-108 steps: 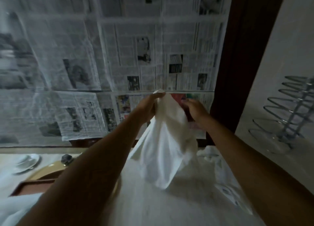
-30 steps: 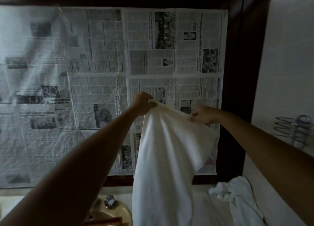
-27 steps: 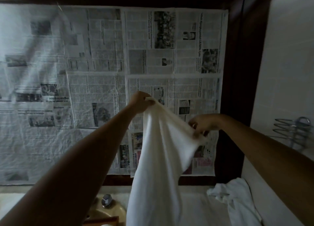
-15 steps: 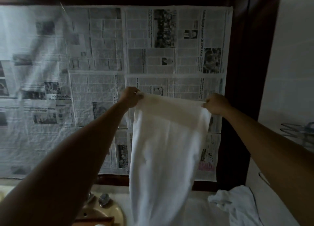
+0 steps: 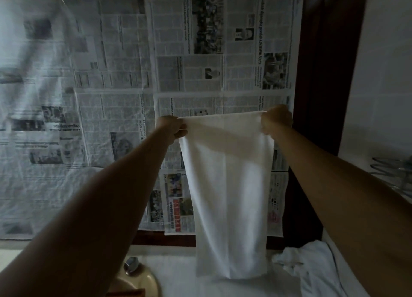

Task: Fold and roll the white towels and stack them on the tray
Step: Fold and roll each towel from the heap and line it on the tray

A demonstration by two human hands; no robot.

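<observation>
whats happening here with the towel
A person is holding a white towel up in the air by its top corners, the left hand pinching one corner and the right hand the other, so it hangs flat and stretched between them. Its bottom edge hangs just above the white counter. Another towel lies crumpled on the counter to the right. Newspaper covers the wall behind. Nothing is folded or rolled yet, and no stack of rolled towels is in view.
</observation>
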